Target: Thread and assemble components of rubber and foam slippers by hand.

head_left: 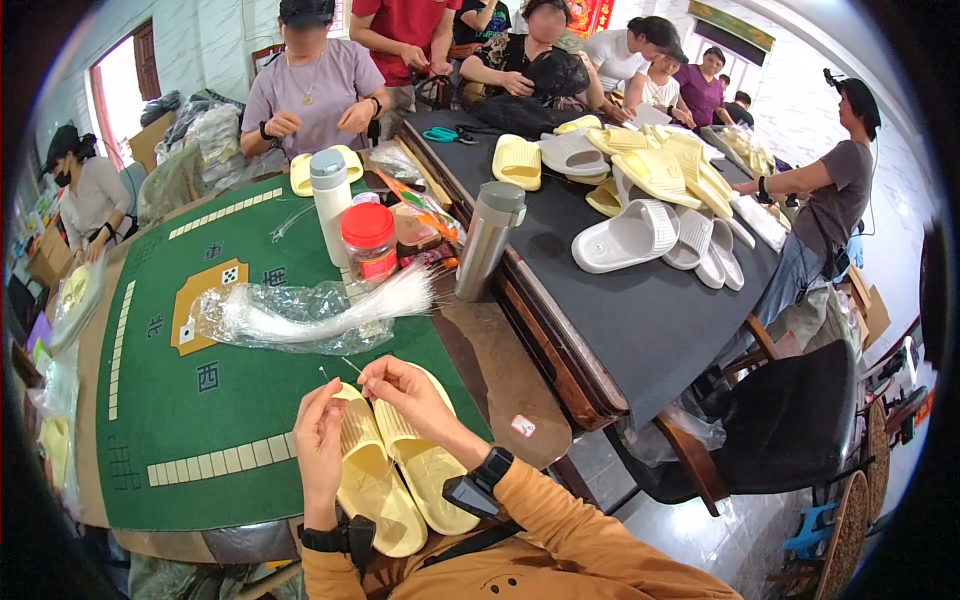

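A pair of pale yellow slide slippers (378, 497) lies side by side at the near edge of the green mat, toes pointing away from me. Over their straps my left hand (319, 440) and my right hand (412, 398) are close together, fingers pinched. Between them is a thin white plastic tie (352, 364); one thin end sticks up above each hand's fingertips. Whether it passes through the straps is hidden by my fingers. Just beyond, a bundle of similar white strands (330, 318) lies partly in a clear plastic bag (215, 312).
Behind the bundle stand a white flask (330, 205), a red-lidded jar (369, 243) and a steel tumbler (490, 240). A dark table (600, 320) on the right carries piled yellow and grey slippers (625, 238) and teal scissors (448, 135). A black chair (765, 420) stands nearby. Several people work around.
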Tool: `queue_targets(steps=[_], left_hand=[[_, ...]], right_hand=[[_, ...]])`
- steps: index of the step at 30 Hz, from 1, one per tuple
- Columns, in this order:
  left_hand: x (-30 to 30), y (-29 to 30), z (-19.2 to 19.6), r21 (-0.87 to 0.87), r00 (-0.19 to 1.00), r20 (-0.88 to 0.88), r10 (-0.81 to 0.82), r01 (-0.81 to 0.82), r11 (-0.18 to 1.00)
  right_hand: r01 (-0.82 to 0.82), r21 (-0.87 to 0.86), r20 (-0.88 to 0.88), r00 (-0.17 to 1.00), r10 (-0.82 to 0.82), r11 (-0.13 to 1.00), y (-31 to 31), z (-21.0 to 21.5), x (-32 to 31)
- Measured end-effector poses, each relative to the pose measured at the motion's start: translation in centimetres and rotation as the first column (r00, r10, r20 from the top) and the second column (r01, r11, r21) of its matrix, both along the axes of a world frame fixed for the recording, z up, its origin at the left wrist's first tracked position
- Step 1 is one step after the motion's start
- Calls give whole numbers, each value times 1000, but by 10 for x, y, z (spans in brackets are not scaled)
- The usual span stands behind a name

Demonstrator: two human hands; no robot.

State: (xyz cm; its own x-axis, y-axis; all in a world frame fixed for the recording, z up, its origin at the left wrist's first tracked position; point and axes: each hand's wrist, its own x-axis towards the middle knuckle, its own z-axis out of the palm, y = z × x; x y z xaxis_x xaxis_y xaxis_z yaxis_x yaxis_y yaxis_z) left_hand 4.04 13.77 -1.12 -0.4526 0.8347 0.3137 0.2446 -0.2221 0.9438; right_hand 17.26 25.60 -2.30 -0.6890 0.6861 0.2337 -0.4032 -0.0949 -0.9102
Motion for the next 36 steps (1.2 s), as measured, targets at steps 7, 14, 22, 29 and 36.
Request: queue_targets(steps=[7, 14, 22, 29, 36], left_hand=[[1, -1, 1, -15, 1000, 22, 10, -9, 1000], [1, 0, 0, 10, 1000, 8, -10, 10, 1000], [1, 1, -1, 1, 999, 40, -2, 2, 1000], [0, 1, -1, 10, 1000, 13, 2, -2, 1000], [1, 0, 1, 3, 1000, 4, 2, -2, 1000]], right_hand=[[14, 5, 12, 1000, -14, 1000, -2, 2, -1], [25, -16, 6, 1000, -24, 1000, -3, 5, 2], [9, -12, 6, 1000, -9, 1000, -1, -1, 0], [10, -15, 9, 1000, -9, 1000, -2, -1, 0], [15, -25, 1, 1000, -15, 1000, -3, -1, 0]])
